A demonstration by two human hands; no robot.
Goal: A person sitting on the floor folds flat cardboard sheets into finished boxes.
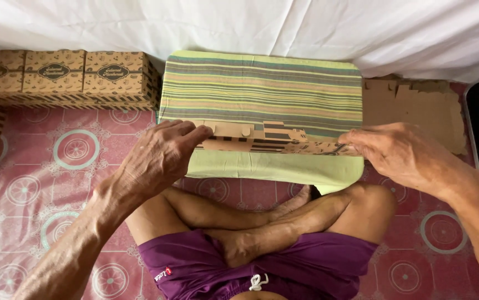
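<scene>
crossed legs in purple shorts (261, 266) fill the bottom of the view. just past them a flat printed cardboard blank (267, 138) lies on a striped cloth-covered board (261, 83), its long axis left to right. left hand (159, 158) pinches its left end, fingers curled over the edge; right hand (400, 153) pinches the right end, equally near. folded boxes (64, 75) stand far left, loose cardboard sheets (417, 108) far right, on a red patterned mat (39, 166).

Left hand (159, 158) and right hand (400, 153) pinch the two ends of a flat cardboard box blank (267, 139) on a striped cloth-covered board (261, 86). Finished brown boxes (64, 78) sit stacked far left, more flat cardboard (417, 108) on the right.
</scene>
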